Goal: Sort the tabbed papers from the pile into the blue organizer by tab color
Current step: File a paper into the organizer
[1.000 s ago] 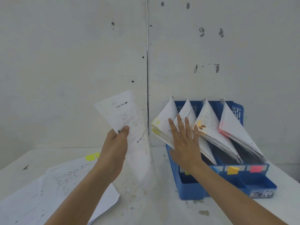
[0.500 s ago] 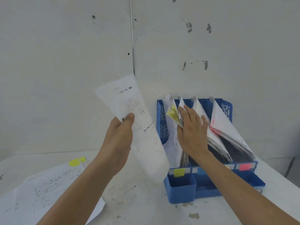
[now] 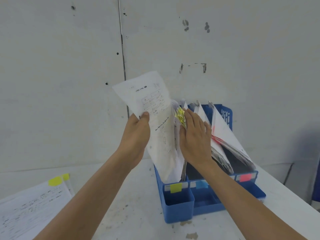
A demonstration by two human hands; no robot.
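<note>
My left hand [image 3: 136, 135] pinches a printed white sheet [image 3: 155, 118] by its left edge, thumb on its face. The sheet's lower end dips into the leftmost slot of the blue organizer [image 3: 178, 208], the one labelled with a yellow tab [image 3: 176, 187]. My right hand [image 3: 195, 135] lies flat with straight fingers against the yellow-tabbed papers [image 3: 181, 116], pressing the stacks to the right. Slots labelled blue [image 3: 201, 184] and pink [image 3: 245, 177] lie further right. Pink-tabbed papers [image 3: 225, 135] lean in the right slot. The pile [image 3: 31, 208] lies at lower left.
The pile's top sheet carries yellow tabs [image 3: 55, 181] at its far corner. A grey wall [image 3: 69, 84] rises right behind the table [image 3: 131, 213]. The table's right edge runs close past the organizer. Stains mark the tabletop in front.
My left hand moved the sheet to the right, and its lower end now enters the yellow-labelled slot. My right hand swept the leaning stacks rightward and holds them back.
</note>
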